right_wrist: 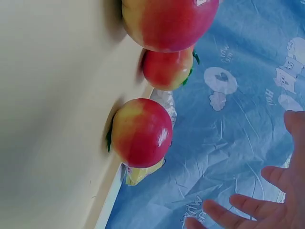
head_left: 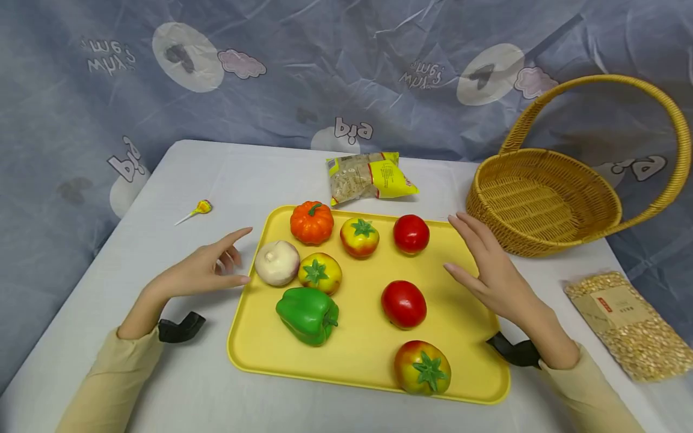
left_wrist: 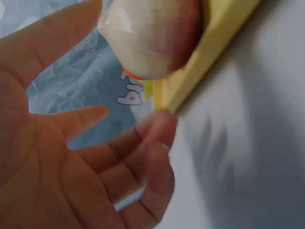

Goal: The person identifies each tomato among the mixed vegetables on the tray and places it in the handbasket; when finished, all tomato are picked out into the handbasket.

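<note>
My left hand (head_left: 203, 270) hovers at the left edge of a yellow tray (head_left: 352, 355), its fingers loosely bent and holding nothing. Nearest to it is a white-and-purple onion (head_left: 277, 263), which also shows above the palm in the left wrist view. Over the tray's right side, my right hand (head_left: 489, 273) is spread and holds nothing. Two red tomatoes (head_left: 411, 234) (head_left: 403, 304) lie closest to it. Also on the tray are an orange pumpkin (head_left: 311, 223), a green bell pepper (head_left: 308, 316) and yellow-red tomatoes (head_left: 360, 237) (head_left: 320, 273) (head_left: 422, 367) with green leaf tops.
A wicker basket (head_left: 482, 210) with a tall handle stands at the back right. In front of it lies a bag of grains (head_left: 630, 325). Yellow snack-like bags (head_left: 373, 177) lie behind the tray, and a lollipop (head_left: 203, 207) lies at the left. Printed cloth (head_left: 271, 102) hangs behind.
</note>
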A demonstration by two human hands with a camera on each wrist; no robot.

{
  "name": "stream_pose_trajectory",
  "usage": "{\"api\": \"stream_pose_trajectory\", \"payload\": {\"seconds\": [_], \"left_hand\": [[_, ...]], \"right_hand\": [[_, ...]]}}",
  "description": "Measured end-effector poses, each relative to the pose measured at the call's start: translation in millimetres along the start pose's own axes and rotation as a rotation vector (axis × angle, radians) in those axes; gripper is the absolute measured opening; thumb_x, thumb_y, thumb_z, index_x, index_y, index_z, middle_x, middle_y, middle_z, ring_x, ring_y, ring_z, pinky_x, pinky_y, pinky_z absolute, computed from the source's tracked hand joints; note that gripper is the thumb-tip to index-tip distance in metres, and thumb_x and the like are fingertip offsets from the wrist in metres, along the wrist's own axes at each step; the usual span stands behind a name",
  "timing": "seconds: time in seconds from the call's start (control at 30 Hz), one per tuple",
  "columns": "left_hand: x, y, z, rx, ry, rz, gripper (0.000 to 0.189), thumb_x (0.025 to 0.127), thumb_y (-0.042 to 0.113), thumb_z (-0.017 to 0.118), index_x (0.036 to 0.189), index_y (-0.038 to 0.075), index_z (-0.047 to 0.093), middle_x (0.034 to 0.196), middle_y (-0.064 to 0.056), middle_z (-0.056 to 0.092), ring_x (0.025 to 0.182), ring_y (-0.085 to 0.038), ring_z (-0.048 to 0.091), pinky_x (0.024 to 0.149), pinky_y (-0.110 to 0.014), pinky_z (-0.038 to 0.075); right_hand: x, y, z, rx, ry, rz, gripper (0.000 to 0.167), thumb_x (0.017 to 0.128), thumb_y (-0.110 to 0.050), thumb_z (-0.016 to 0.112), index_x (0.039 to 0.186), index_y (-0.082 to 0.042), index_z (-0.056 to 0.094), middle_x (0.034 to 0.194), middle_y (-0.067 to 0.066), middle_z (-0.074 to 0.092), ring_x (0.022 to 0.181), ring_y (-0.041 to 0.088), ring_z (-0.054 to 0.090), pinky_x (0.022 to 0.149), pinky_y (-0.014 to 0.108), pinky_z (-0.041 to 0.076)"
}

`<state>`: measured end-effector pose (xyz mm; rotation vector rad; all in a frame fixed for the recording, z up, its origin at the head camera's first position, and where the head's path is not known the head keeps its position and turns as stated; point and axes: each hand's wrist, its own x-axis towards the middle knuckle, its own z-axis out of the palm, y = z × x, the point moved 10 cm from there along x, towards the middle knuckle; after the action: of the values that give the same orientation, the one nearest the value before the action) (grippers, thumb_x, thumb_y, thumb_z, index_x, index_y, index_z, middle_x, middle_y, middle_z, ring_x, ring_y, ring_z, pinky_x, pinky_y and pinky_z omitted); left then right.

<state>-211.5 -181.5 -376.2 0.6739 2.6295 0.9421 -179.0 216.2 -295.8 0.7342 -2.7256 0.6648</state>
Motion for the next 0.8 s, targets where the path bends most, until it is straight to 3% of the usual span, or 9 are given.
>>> {"api": "stream_pose_trajectory", "payload": {"seconds": [0.13,0.2,0.37,0.5,0.6,0.8], "left_hand": [[1.9,-13.1,12.0,-0.192,-0.068,0.024,0.086,0.079,0.02,0.075,0.147,0.01,0.024,0.083,-0.004,0.06,0.065,-0.01,0.057,0.062,-0.023,0.048],[3.2,-19.2,19.8,-0.28,-0.113,0.014,0.089,0.078,0.017,0.076,0.148,0.01,0.021,0.08,-0.004,0.061,0.061,-0.011,0.057,0.062,-0.023,0.049],[6.2,-31.4,37.2,-0.413,-0.196,-0.047,0.094,0.078,0.015,0.075,0.15,0.01,0.015,0.077,-0.005,0.06,0.059,-0.012,0.06,0.062,-0.026,0.052],[7.9,-36.6,42.7,-0.484,-0.207,-0.078,0.096,0.078,0.012,0.075,0.15,0.01,0.013,0.077,-0.005,0.06,0.06,-0.011,0.062,0.062,-0.029,0.054],[8.6,-37.0,43.9,-0.53,-0.206,-0.076,0.096,0.077,0.009,0.075,0.15,0.01,0.012,0.076,-0.004,0.061,0.061,-0.012,0.063,0.063,-0.03,0.055],[8.8,-35.3,43.3,-0.581,-0.192,-0.03,0.093,0.078,0.004,0.073,0.15,0.007,0.013,0.076,0.001,0.06,0.061,-0.007,0.06,0.062,-0.027,0.054]], "right_hand": [[-5.0,-5.6,-4.7,0.021,0.033,-0.057,0.071,0.084,-0.009,0.067,0.146,-0.011,0.032,0.143,0.016,0.037,0.119,0.023,0.046,0.1,0.018,0.037],[-8.4,-8.2,-4.5,0.06,0.018,-0.078,0.069,0.083,-0.004,0.067,0.144,-0.009,0.035,0.14,0.014,0.041,0.112,0.014,0.048,0.092,0.009,0.037],[-17.4,-10.2,2.5,0.151,-0.073,-0.043,0.07,0.083,-0.001,0.066,0.144,-0.016,0.036,0.136,0.005,0.046,0.107,0.001,0.051,0.085,0.011,0.045],[-24.4,-10.3,7.5,0.208,-0.121,-0.005,0.068,0.084,-0.002,0.065,0.143,-0.02,0.036,0.133,-0.001,0.048,0.105,0.004,0.053,0.083,0.014,0.048],[-29.2,-13.6,12.0,0.252,-0.168,-0.016,0.068,0.083,-0.002,0.066,0.142,-0.018,0.037,0.13,-0.002,0.05,0.103,0.006,0.055,0.081,0.019,0.05],[-39.6,-22.3,34.0,0.323,-0.346,-0.039,0.064,0.083,-0.012,0.07,0.139,-0.022,0.039,0.122,-0.002,0.052,0.1,0.009,0.055,0.081,0.024,0.051]]}}
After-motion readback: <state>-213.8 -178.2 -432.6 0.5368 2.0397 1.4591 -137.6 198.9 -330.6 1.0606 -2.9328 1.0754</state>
